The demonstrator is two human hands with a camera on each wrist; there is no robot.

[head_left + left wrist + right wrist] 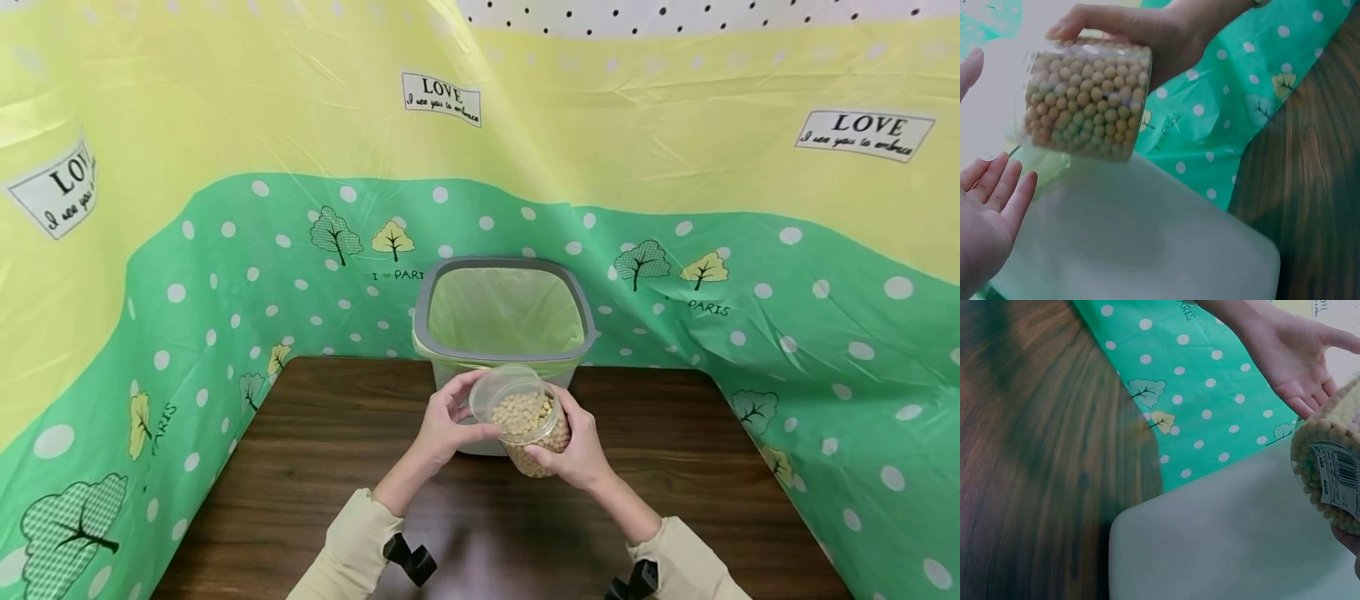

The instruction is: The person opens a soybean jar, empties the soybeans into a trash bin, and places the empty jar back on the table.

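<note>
My right hand (581,442) grips a clear jar (551,446) full of round, tan soybeans (1085,100). The jar tilts over to the left, its mouth toward my left hand. With thumb and fingers my left hand (446,421) holds a round translucent lid (487,385) by its edge. The lid overlaps part of the jar's mouth in the head view, and beans show through it. A printed barcode label (1338,478) covers the jar's base in the right wrist view. Both hands are up in front of the bin (577,371).
The bin stands at the back of a dark wooden table (337,450), with a grey rim (423,312) and a pale green liner (502,312) inside. A green and yellow patterned curtain (225,333) encloses the table at the back and sides.
</note>
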